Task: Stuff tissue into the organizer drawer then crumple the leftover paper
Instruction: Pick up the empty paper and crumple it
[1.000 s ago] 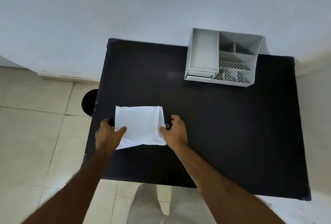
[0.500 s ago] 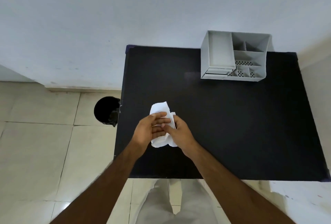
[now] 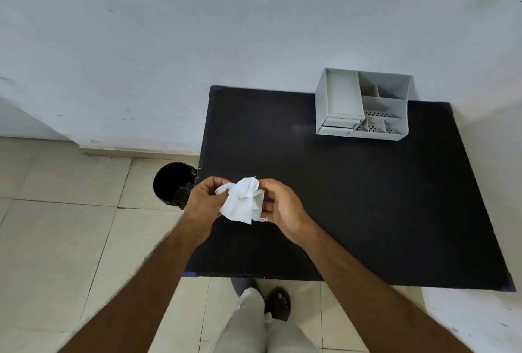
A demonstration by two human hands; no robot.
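A white sheet of paper (image 3: 243,200) is bunched and wrinkled between both hands, above the left part of the black table (image 3: 353,197). My left hand (image 3: 204,203) grips its left side and my right hand (image 3: 279,208) grips its right side. The grey desk organizer (image 3: 364,104) stands at the table's far right edge against the wall, with open compartments on top and a small drawer (image 3: 337,126) at its lower left front. Nothing shows of what lies inside the drawer.
A black round bin (image 3: 173,183) stands on the tiled floor just left of the table. A pale wall runs behind the table. My legs and a sandalled foot (image 3: 278,303) show below the table's near edge.
The flat sheet that lay on the table has been gathered up and squeezed into a loose wad between both hands. The view has shifted, so the table sits further right.
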